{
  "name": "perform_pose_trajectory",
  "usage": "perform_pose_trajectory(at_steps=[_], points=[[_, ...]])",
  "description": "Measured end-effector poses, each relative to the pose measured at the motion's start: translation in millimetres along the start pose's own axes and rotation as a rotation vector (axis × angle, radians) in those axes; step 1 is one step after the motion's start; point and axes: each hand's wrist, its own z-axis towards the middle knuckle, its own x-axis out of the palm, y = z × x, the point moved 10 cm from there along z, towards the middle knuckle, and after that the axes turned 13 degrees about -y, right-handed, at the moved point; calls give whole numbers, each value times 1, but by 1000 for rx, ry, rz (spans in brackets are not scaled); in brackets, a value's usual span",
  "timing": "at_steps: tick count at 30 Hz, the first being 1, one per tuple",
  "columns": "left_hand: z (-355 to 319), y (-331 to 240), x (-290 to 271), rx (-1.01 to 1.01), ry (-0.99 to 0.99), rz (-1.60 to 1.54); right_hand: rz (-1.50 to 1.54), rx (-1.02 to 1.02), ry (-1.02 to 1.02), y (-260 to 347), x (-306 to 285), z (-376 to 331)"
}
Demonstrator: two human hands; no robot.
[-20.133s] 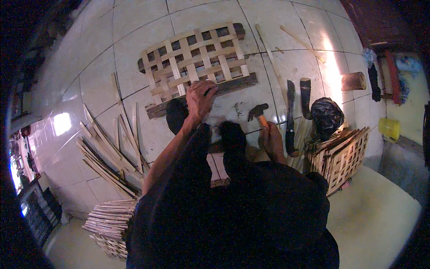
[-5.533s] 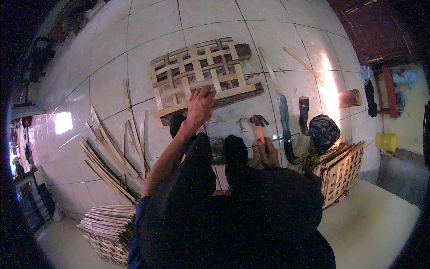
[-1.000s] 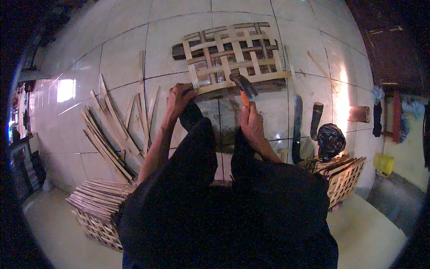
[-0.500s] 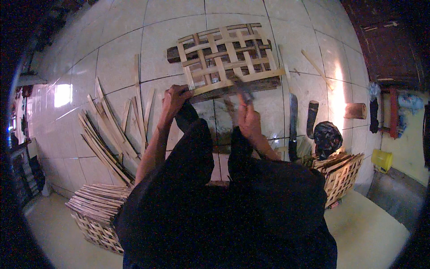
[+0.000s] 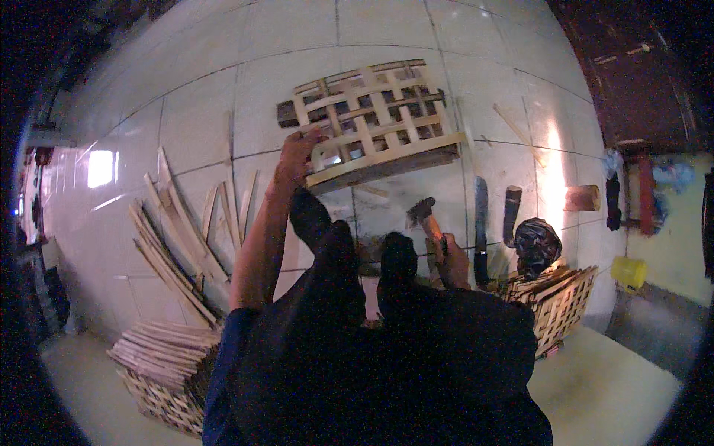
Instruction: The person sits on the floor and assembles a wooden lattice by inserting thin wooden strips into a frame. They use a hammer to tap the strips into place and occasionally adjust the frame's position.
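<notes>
A panel of woven flat wooden strips (image 5: 387,134) lies on the tiled floor in front of me, over a dark wooden piece that sticks out at its left side. My left hand (image 5: 297,154) grips the left edge of this panel, its fingers curled over the strips. A hammer (image 5: 431,223) with an orange and black handle is in my right hand (image 5: 455,266), held near my right knee, apart from the panel. Its head points away from me, slightly blurred.
Loose strips (image 5: 190,223) spread on the left, beside stacked woven panels (image 5: 160,372). To the right lie a long dark blade (image 5: 480,223), a black sheath-like piece (image 5: 512,215), a black plastic bag (image 5: 537,247), a wooden block (image 5: 582,198) and more woven panels (image 5: 565,305).
My right hand has drawn the hammer back from the panel's near edge toward my right knee. My left hand has shifted from the near left corner farther up the left edge.
</notes>
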Motion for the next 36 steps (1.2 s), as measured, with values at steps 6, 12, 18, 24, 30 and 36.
perform_pose_trajectory(at_steps=[6,12,18,24,30,36], points=[[-1,9,18,-1167,-300,-1211,-253,-693,-241,128,-22,6],[9,-56,20,-1050,-338,-1372,634,98,27,147,63,77],[-25,-112,50,-928,198,-942,859,86,-180,207,11,151],[33,-170,-31,-536,506,-408,391,-405,27,274,-109,193],[177,-258,-88,286,-8,149,3,-712,288,350,-143,179],[171,-192,-19,141,324,188,-5,-786,453,365,-92,170]])
